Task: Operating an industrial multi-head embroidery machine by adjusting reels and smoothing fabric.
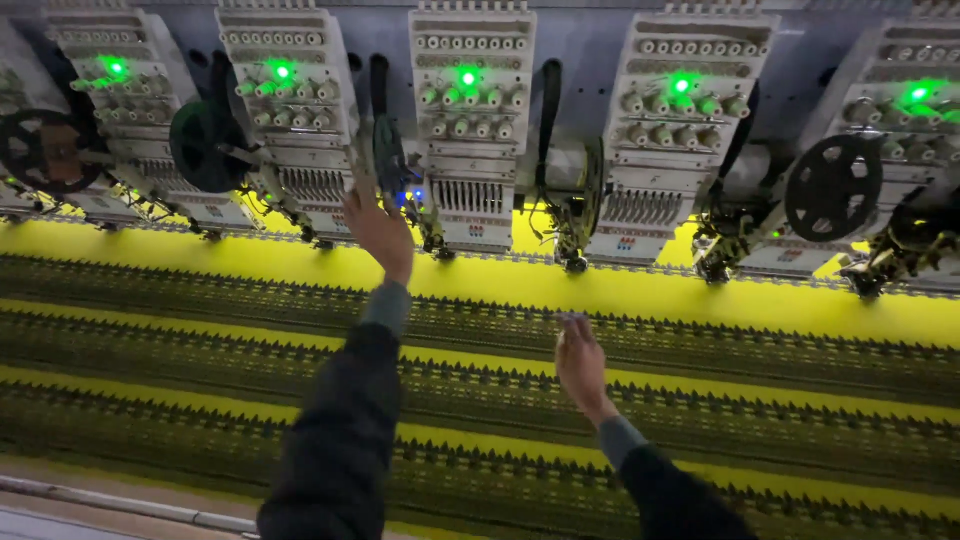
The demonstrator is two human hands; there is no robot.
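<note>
While both arms in dark sleeves stretch out over it, the bright yellow fabric sheet with dark embroidered bands (620, 290) lies flat across the machine bed, running from left edge to right edge; its far edge sits under the row of heads.

Far left: black spoked reel wheel (45, 150), hung in front of the first white multi-needle embroidery head (120, 110), green lamp lit. Next, second black reel (205, 145) just beside the second white embroidery head (295, 110), also lit green.

Left hand (380, 230) raised at the far edge of the fabric, between the second head and the centre white embroidery head (470, 120). Fingers spread wide and loose, holding nothing; fingertips reach the dark thread-feed parts at the second head's lower right. Cannot tell if they touch. Grey cuff shows at the wrist.

Right hand (580, 365) lower, over the middle of the fabric, above a dark embroidered band. Fingers together and pointing up, palm edge toward camera; something small and pale at the fingertips, too blurred to say whether it is pinched. Whether the hand touches the cloth is unclear.

Right of centre: fourth white embroidery head (685, 120), green lamp on. Then large black spoked reel (832, 188), near the fabric's far right edge, with the fifth white embroidery head (915, 110) beside it.

Near left corner: pale metal rail (100, 498) along the bed's near edge.
</note>
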